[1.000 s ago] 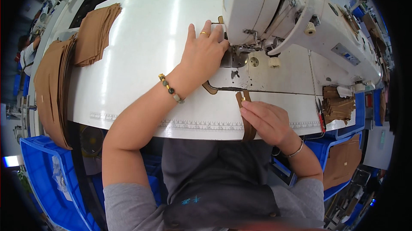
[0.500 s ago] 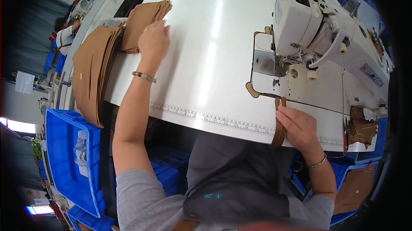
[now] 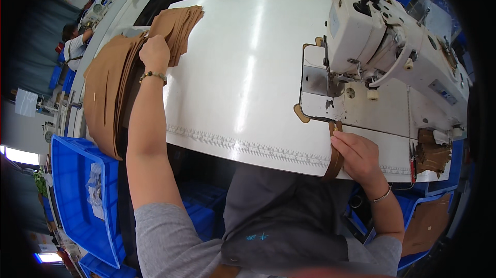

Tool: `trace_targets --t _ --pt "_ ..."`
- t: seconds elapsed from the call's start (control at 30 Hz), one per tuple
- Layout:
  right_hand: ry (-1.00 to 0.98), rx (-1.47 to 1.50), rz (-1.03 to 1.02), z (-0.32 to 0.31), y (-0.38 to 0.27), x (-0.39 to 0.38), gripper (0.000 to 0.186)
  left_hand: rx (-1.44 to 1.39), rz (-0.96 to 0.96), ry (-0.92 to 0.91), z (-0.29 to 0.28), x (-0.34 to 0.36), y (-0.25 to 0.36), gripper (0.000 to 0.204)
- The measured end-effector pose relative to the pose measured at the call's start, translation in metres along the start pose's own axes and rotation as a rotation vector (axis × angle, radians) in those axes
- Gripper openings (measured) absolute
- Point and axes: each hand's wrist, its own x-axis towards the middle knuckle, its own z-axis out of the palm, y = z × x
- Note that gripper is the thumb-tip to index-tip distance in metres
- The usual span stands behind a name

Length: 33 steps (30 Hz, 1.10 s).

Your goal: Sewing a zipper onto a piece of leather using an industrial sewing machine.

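Observation:
My left hand (image 3: pixel 155 53) is at the near left edge of a stack of brown fabric pieces (image 3: pixel 181 27), its fingers curled in on that edge and partly hidden. Close beside it, a second, larger stack of brown fabric pieces (image 3: pixel 106 87) hangs over the table's left end; a slit runs down its top piece. My right hand (image 3: pixel 361 156) pinches a brown zipper (image 3: pixel 335 162) with a small gold-coloured metal part near its top. The zipper bends down over the table's front edge, just in front of the sewing machine (image 3: pixel 361 35).
The white table (image 3: pixel 222 71) has a printed ruler (image 3: pixel 248 146) along its front. Brown pieces (image 3: pixel 433 154) lie at its right end beside red-handled scissors (image 3: pixel 413 163). Blue bins (image 3: pixel 82 195) stand below on both sides. Another person (image 3: pixel 76 45) sits at the far left.
My left hand has moved left and slightly nearer, from above the smaller fabric stack to its near left edge. My right hand still holds the zipper in nearly the same place.

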Motion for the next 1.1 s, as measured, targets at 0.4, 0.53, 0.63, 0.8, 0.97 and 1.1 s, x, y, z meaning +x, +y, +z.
trace_targets --t 0.4,0.53,0.63,0.8,0.97,1.1 --pt "-0.017 -0.044 0.022 -0.008 -0.001 0.0 0.037 -2.2 -0.165 -1.208 -0.052 -0.169 0.055 0.034" --pt "-0.102 -0.018 0.019 -0.01 -0.004 0.003 0.04 -1.942 -0.162 -1.406 -0.072 -0.24 0.075 0.037" --pt "-0.182 -0.04 0.029 -0.005 -0.004 0.006 0.038 -1.469 0.343 -1.314 -0.088 -0.25 0.089 0.033" --pt "-0.284 -0.055 0.016 -0.008 0.019 0.008 0.037 -0.84 0.894 -0.595 -0.092 -0.255 0.122 0.028" --pt "-0.51 -0.127 0.061 -0.023 0.046 0.023 0.035 -0.78 0.992 -0.513 -0.094 -0.255 0.166 0.028" --pt "-0.322 -0.161 -0.027 -0.001 0.054 0.03 0.038 -0.713 1.091 -0.573 -0.094 -0.233 0.186 0.027"
